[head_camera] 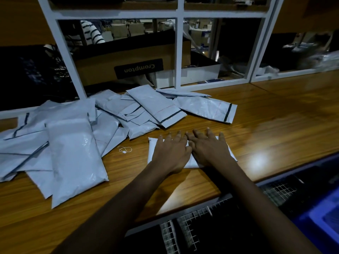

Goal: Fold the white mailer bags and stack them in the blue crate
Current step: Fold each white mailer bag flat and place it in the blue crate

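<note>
A folded white mailer bag [153, 149] lies flat on the wooden counter in front of me. My left hand [171, 151] and my right hand [209, 149] rest side by side on top of it, palms down, fingers spread and pressing it flat. A loose pile of several unfolded white mailer bags [73, 143] covers the counter's left and back. More bags [205, 109] with dark seal strips lie behind my hands. The blue crate [319, 215] sits below the counter at the lower right, only partly in view.
The wooden counter [275, 125] runs right. A white window frame [178, 52] stands behind the bags, with a brown cardboard box [132, 61] beyond it. A small white string tag [124, 149] lies left of my hands. A wire mesh rack [192, 226] sits below the counter edge.
</note>
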Demonstrator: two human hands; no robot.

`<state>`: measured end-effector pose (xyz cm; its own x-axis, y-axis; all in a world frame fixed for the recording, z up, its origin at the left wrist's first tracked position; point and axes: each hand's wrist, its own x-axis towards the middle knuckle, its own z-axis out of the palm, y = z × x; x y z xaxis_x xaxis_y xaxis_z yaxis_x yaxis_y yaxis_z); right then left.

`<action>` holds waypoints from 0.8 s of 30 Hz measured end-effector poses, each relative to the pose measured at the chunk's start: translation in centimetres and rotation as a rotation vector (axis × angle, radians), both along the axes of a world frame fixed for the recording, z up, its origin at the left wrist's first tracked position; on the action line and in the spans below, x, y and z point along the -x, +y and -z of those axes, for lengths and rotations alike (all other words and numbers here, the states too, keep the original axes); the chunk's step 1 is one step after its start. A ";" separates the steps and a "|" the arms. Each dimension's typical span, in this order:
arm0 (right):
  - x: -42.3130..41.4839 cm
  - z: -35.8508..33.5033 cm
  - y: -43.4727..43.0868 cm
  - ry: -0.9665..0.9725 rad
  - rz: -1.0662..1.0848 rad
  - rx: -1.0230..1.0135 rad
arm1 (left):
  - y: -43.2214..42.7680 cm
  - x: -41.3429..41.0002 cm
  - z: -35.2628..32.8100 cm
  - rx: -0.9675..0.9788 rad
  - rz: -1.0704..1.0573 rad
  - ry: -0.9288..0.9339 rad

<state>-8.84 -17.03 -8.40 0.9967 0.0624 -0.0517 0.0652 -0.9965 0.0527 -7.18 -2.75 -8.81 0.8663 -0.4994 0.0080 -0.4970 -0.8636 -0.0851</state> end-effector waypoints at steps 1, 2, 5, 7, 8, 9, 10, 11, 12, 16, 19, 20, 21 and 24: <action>0.2 0.2 0.1 -0.020 0.000 0.010 | 0.0 0.3 0.2 0.011 -0.020 -0.029; 0.6 0.4 0.1 -0.054 0.000 0.027 | 0.0 0.8 0.3 0.017 -0.047 -0.053; 1.6 0.7 0.5 -0.152 0.004 0.015 | 0.0 1.8 0.3 0.106 -0.107 -0.053; 1.9 0.9 0.4 -0.214 -0.002 -0.054 | 0.7 2.2 0.1 0.309 -0.078 -0.065; 2.0 0.7 0.4 -0.240 0.002 -0.091 | 1.2 2.2 0.0 0.433 -0.062 -0.070; 2.0 0.5 0.5 -0.279 -0.003 -0.127 | 1.8 2.1 -0.2 0.534 -0.056 -0.072; 2.0 0.3 0.7 -0.317 -0.020 -0.165 | 2.6 2.1 -0.4 0.598 -0.058 -0.086; 1.9 0.0 1.2 -0.336 -0.043 -0.204 | 3.2 2.1 -0.5 0.623 -0.060 -0.120; 1.7 -0.3 2.0 -0.328 -0.074 -0.238 | 3.7 2.1 -0.3 0.619 -0.049 -0.166; 1.3 0.9 4.8 -0.255 -0.210 -0.128 | 4.8 2.1 0.8 0.379 -0.048 -0.228; 1.1 1.8 4.7 -0.212 -0.232 -0.074 | 5.4 1.9 1.2 0.110 -0.126 -0.080; 0.9 1.9 4.6 -0.198 -0.243 -0.049 | 5.5 1.8 1.1 0.073 -0.126 -0.057; 0.7 1.8 4.5 -0.179 -0.250 -0.031 | 5.5 1.6 0.9 0.052 -0.123 -0.034; 0.7 1.5 4.6 -0.137 -0.237 -0.040 | 5.5 1.2 1.3 0.029 -0.112 -0.022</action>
